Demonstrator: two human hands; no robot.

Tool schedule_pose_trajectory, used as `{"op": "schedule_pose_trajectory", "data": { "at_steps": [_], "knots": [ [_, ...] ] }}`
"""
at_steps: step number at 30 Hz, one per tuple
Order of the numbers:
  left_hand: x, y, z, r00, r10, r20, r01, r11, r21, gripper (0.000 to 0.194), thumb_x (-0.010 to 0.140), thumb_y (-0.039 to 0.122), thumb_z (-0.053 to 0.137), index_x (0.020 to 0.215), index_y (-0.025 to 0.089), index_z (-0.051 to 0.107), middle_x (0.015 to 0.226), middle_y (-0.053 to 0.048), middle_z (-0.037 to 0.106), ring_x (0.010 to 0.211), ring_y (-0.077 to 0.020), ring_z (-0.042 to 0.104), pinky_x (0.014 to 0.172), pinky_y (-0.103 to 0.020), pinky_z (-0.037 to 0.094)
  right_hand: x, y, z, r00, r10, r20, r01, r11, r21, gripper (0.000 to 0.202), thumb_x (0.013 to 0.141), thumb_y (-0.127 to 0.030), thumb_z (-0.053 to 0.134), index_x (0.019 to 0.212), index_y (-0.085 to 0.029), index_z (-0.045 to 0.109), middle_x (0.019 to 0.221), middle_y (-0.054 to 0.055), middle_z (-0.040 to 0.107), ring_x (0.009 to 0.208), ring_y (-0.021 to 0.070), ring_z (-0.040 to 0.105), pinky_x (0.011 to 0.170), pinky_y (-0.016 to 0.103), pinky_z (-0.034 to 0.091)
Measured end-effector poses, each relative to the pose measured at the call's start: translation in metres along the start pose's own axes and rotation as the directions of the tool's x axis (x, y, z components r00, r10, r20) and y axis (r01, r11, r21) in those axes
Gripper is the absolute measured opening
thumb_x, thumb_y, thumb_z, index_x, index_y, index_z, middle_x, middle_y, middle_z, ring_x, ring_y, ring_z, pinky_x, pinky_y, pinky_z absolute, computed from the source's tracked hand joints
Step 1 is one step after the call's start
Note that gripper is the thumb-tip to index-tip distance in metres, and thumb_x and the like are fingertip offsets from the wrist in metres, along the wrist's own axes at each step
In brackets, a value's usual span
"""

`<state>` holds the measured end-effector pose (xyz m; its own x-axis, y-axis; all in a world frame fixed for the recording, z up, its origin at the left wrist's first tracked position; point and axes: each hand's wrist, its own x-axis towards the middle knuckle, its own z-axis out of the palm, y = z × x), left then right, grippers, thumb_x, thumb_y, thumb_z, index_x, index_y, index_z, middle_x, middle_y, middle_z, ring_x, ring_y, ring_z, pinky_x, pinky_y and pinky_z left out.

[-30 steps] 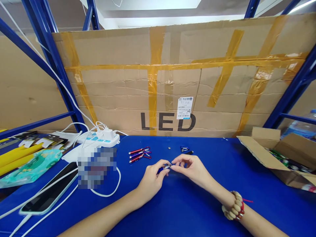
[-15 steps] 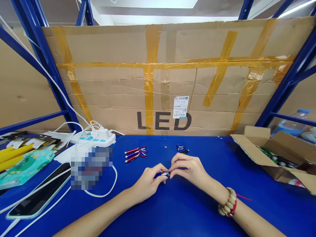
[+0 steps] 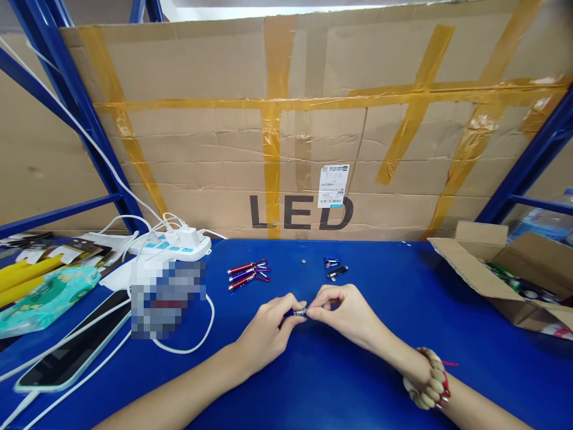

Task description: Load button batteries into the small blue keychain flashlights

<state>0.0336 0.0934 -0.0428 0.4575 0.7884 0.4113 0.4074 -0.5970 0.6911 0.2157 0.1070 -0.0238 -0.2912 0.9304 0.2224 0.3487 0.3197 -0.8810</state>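
My left hand (image 3: 272,330) pinches a small blue flashlight tube (image 3: 299,312) between thumb and fingers. Its silvery, banded part shows in the gap between my hands. Thumb and forefinger of my right hand (image 3: 338,310) close on the tube's other end, and the fingertips hide that tip. Beyond the left hand lie three keychain flashlights with carabiner clips, two red and one purple (image 3: 244,275). Past the right hand are a short black cylinder (image 3: 337,272) and a blue carabiner clip piece (image 3: 332,262). A small round disc, like a button cell (image 3: 303,261), rests between these groups.
At left are a white power strip (image 3: 197,246) with cables, a phone (image 3: 76,340), a blurred-out patch and yellow items (image 3: 31,275). An open cardboard box (image 3: 496,286) holding batteries stands at right. A large cardboard sheet (image 3: 215,155) walls off the back of the blue table (image 3: 380,394).
My right fingers have come in closer and now pinch the tube's end, where they were more spread before. The camera view has tilted down slightly, uncovering the black cylinder.
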Motion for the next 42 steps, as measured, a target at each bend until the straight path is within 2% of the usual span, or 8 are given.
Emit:
{"op": "schedule_pose_trajectory", "data": {
  "at_steps": [4, 8, 12, 15, 18, 27, 34, 42],
  "knots": [
    [0.002, 0.002, 0.001, 0.999, 0.047, -0.023, -0.046, 0.998, 0.038, 0.012, 0.088, 0.018, 0.044, 0.091, 0.020, 0.055, 0.091, -0.003, 0.067, 0.084, -0.0163, 0.062, 0.077, -0.025, 0.046, 0.002, -0.002, 0.000, 0.977, 0.197, 0.085, -0.206, 0.972, 0.116, 0.042, 0.056, -0.053, 0.073, 0.061, -0.012, 0.065, 0.044, -0.002, 0.047, 0.042, 0.0064, 0.034, 0.042, 0.021, 0.025],
    [0.006, 0.005, 0.002, 1.000, -0.001, -0.020, 0.001, 1.000, -0.006, 0.014, 0.088, 0.018, 0.043, 0.092, 0.020, 0.057, 0.088, -0.002, 0.067, 0.080, -0.0142, 0.062, 0.073, -0.022, 0.045, 0.005, 0.000, -0.002, 0.980, 0.181, 0.083, -0.189, 0.976, 0.104, 0.043, 0.060, -0.054, 0.071, 0.064, -0.012, 0.066, 0.045, -0.002, 0.049, 0.042, 0.0065, 0.035, 0.041, 0.021, 0.025],
    [0.011, 0.006, 0.004, 0.994, -0.100, -0.037, 0.096, 0.991, -0.094, 0.012, 0.087, 0.020, 0.045, 0.090, 0.018, 0.056, 0.081, -0.001, 0.065, 0.071, -0.0125, 0.061, 0.063, -0.019, 0.044, 0.008, 0.003, -0.009, 0.994, -0.102, -0.050, 0.097, 0.992, -0.078, 0.031, 0.068, -0.045, 0.071, 0.067, -0.014, 0.068, 0.060, 0.002, 0.059, 0.049, 0.0079, 0.042, 0.046, 0.021, 0.033],
    [0.013, 0.007, 0.003, 0.990, -0.137, -0.045, 0.131, 0.984, -0.120, 0.013, 0.086, 0.023, 0.045, 0.090, 0.017, 0.056, 0.074, -0.001, 0.062, 0.066, -0.0126, 0.059, 0.060, -0.019, 0.043, 0.007, 0.004, -0.017, 0.917, -0.394, -0.054, 0.378, 0.906, -0.188, 0.023, 0.073, -0.040, 0.070, 0.078, -0.017, 0.070, 0.075, 0.003, 0.063, 0.056, 0.0085, 0.049, 0.051, 0.020, 0.039],
    [0.015, 0.006, 0.001, 0.985, -0.169, -0.042, 0.163, 0.979, -0.121, 0.016, 0.086, 0.026, 0.044, 0.091, 0.016, 0.056, 0.068, 0.000, 0.059, 0.065, -0.0138, 0.056, 0.060, -0.021, 0.041, 0.007, 0.005, -0.024, 0.862, -0.506, -0.016, 0.483, 0.832, -0.272, 0.020, 0.077, -0.038, 0.068, 0.087, -0.021, 0.070, 0.079, 0.002, 0.063, 0.058, 0.0082, 0.051, 0.053, 0.019, 0.041],
    [0.017, -0.003, -0.002, 0.971, -0.224, -0.080, 0.210, 0.966, -0.152, 0.022, 0.088, 0.034, 0.039, 0.096, 0.017, 0.052, 0.065, 0.000, 0.056, 0.066, -0.0156, 0.052, 0.065, -0.025, 0.036, 0.021, 0.013, -0.063, 0.755, -0.492, -0.433, 0.149, 0.772, -0.619, 0.019, 0.085, -0.036, 0.056, 0.086, -0.021, 0.068, 0.072, 0.000, 0.062, 0.053, 0.0086, 0.050, 0.052, 0.021, 0.039],
    [0.018, -0.006, 0.001, 0.957, -0.266, -0.116, 0.238, 0.948, -0.213, 0.026, 0.087, 0.038, 0.039, 0.095, 0.018, 0.053, 0.064, 0.000, 0.055, 0.067, -0.0171, 0.051, 0.068, -0.027, 0.035, 0.025, 0.028, -0.069, 0.950, -0.232, -0.208, -0.010, 0.646, -0.764, 0.016, 0.085, -0.030, 0.053, 0.089, -0.026, 0.068, 0.087, -0.001, 0.065, 0.066, 0.0112, 0.059, 0.050, 0.020, 0.034],
    [0.017, -0.004, 0.001, 0.958, -0.258, -0.126, 0.228, 0.951, -0.211, 0.027, 0.087, 0.039, 0.037, 0.093, 0.017, 0.053, 0.063, 0.000, 0.055, 0.064, -0.0159, 0.050, 0.063, -0.026, 0.034, 0.027, 0.034, -0.069, 0.985, -0.121, -0.126, -0.026, 0.614, -0.789, 0.012, 0.083, -0.024, 0.057, 0.087, -0.027, 0.068, 0.088, -0.002, 0.065, 0.072, 0.0115, 0.060, 0.051, 0.020, 0.032]
  ]
}}
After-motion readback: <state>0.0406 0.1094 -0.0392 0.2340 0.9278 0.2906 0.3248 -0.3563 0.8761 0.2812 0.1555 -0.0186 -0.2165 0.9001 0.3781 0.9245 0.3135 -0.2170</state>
